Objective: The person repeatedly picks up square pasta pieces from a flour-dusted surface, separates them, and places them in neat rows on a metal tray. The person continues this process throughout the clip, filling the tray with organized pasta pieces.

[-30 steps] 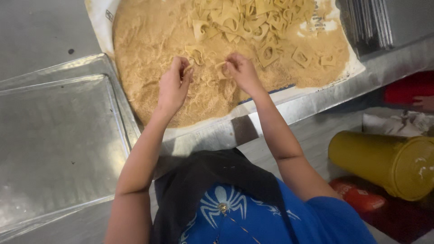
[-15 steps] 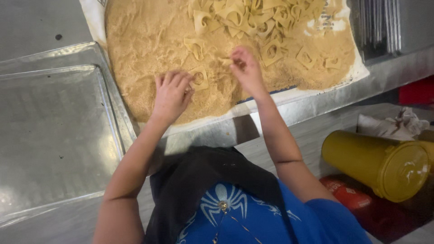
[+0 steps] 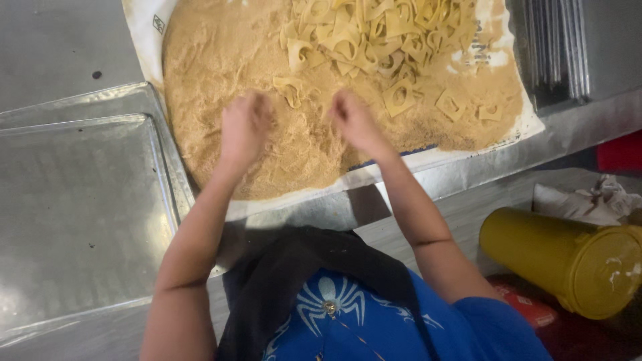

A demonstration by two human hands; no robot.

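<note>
Crumbs [image 3: 267, 154], fine and tan, spread over a white sheet [image 3: 144, 27], with pale cut dough strips [image 3: 361, 40] heaped at the far side. Left hand [image 3: 244, 127] and right hand [image 3: 353, 120] press down into the near crumbs (both blurred, so I cannot tell their grip).

- Warm, fairly dim indoor light falls from above.
- Soft glare sits on the metal tray [image 3: 73, 214] at nine o'clock.
- Both hands are motion-blurred; the picture darkens toward four o'clock.
</note>
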